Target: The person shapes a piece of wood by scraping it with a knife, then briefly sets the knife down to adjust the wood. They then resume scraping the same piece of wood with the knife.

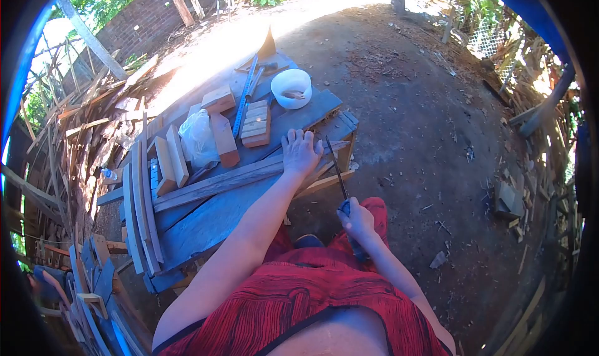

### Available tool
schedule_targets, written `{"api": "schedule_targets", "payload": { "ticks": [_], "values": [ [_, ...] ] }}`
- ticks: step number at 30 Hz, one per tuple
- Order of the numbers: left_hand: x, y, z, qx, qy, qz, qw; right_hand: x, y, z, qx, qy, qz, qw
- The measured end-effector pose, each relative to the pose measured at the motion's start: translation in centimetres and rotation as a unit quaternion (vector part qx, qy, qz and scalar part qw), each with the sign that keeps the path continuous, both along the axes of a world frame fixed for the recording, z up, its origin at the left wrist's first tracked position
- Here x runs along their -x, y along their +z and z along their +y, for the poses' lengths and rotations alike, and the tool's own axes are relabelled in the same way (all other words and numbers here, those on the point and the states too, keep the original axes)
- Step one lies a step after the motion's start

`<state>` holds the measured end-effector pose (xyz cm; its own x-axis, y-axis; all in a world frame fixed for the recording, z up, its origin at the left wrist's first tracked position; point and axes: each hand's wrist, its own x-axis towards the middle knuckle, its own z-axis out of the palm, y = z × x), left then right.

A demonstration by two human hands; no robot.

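Note:
My left hand [302, 152] lies over a long wooden strip [243, 174], fingers spread and pressing on it near its right end. In my right hand [357, 222] is the handle of a handsaw, fingers wrapped round it. The narrow dark blade [337, 169] of the saw, seen nearly edge-on, points away from me and crosses the strip's end, just right of my left hand. The strip rests on a worn plank table [215, 222], its end reaching to the table's right edge.
On the table are a white bowl [291, 89], grooved wooden block [255, 124], blue ruler [246, 97], hammer [264, 67], white plastic bag [198, 138] and several wood pieces. Curved slats [138, 206] lie at the left. Scrap wood [93, 113] is piled beyond; bare ground [424, 138] stretches right.

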<state>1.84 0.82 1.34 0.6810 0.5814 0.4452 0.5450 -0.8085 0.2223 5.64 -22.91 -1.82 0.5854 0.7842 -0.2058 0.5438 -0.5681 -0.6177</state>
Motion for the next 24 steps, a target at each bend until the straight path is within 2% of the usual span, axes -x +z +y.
{"api": "schedule_targets", "payload": {
  "ticks": [11,24],
  "values": [
    [0.0,-0.2,0.0,-0.006,0.004,-0.013,1.0,-0.2,3.0,0.2,0.032,0.004,-0.001,0.999],
    [0.1,0.0,0.0,0.003,0.006,-0.001,1.0,-0.3,3.9,0.4,0.076,0.015,0.015,0.997]
  ]
}}
